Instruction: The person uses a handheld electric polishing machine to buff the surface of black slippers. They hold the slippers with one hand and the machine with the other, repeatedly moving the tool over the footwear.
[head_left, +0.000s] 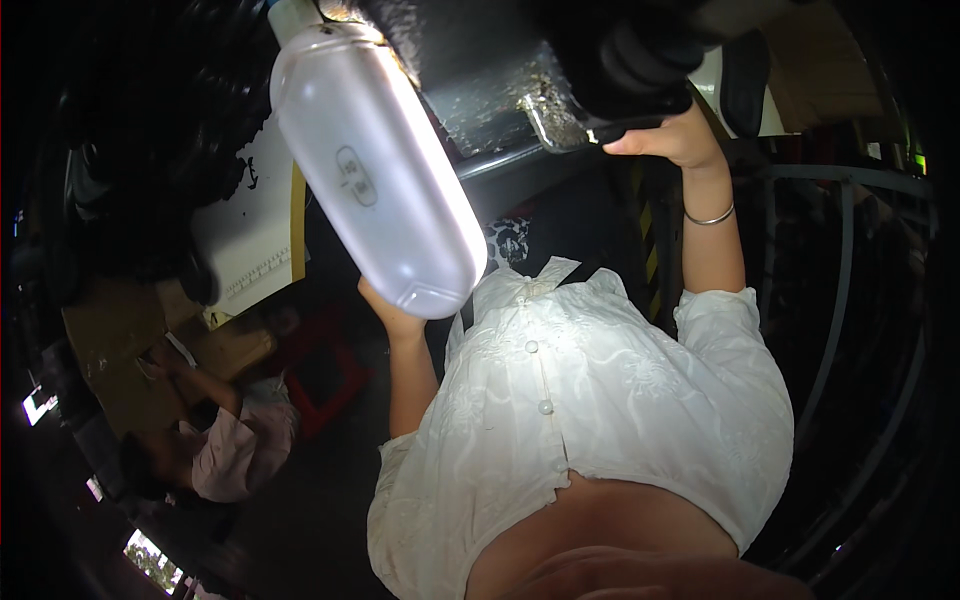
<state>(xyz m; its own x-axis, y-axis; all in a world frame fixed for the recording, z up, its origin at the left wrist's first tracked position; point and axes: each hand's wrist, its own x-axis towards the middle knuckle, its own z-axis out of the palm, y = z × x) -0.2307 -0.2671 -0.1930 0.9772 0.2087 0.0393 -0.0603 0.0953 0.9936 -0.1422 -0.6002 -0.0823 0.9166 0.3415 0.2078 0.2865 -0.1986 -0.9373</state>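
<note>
A long whitish work lamp (375, 170) with a rounded end hangs close in front, bright along its right side. My left hand (392, 308) is behind its lower end; only the wrist and a bit of the hand show, and the fingers are hidden. At the upper right, my right hand (688, 138) is at a black machine part (645, 70). Its thumb reaches left along the underside of this part, beside a dark, shiny edged piece (550, 125). The other fingers are hidden behind the part, so what they grip cannot be made out.
A pale board (250, 225) with a ruler scale and yellow edge lies on the left. Below it are cardboard (130, 330), a red stool (325, 375) and a seated co-worker (235, 450) in a pink top. Grey metal rails (845, 270) stand at the right.
</note>
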